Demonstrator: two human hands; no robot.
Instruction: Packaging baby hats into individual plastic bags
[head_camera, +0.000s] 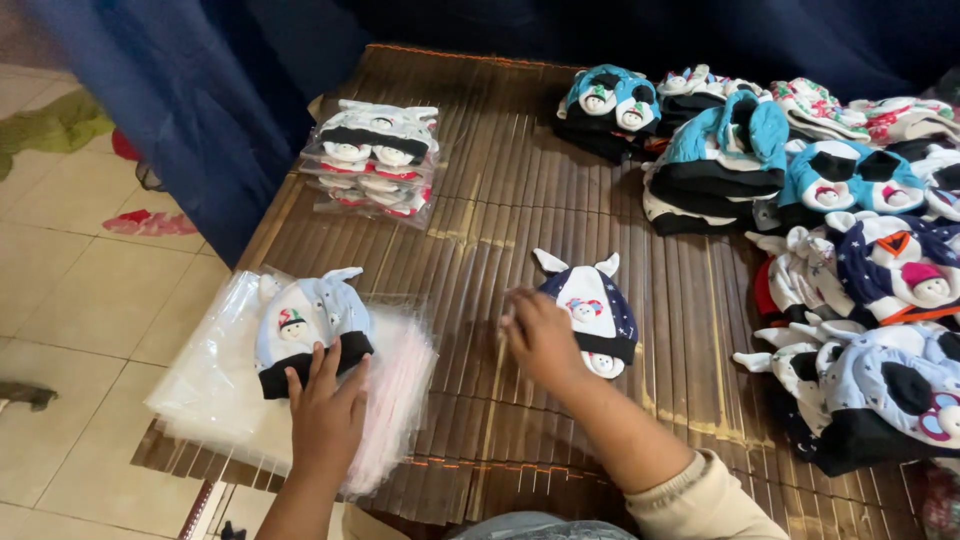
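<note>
Bagged hat (305, 325) under left hand (327, 420)

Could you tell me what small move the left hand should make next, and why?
Probably lift the top clear bag open: the left hand already presses the pale blue hat flat on the bag stack, while the right hand touches the navy hat beside it.

Bare mat (500, 215) lies open between bagged hats (377, 168) and hat pile (830, 240).

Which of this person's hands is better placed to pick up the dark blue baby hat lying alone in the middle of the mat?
Probably the right hand: it touches the dark blue hat, while the left hand rests on the pale blue hat.
</note>
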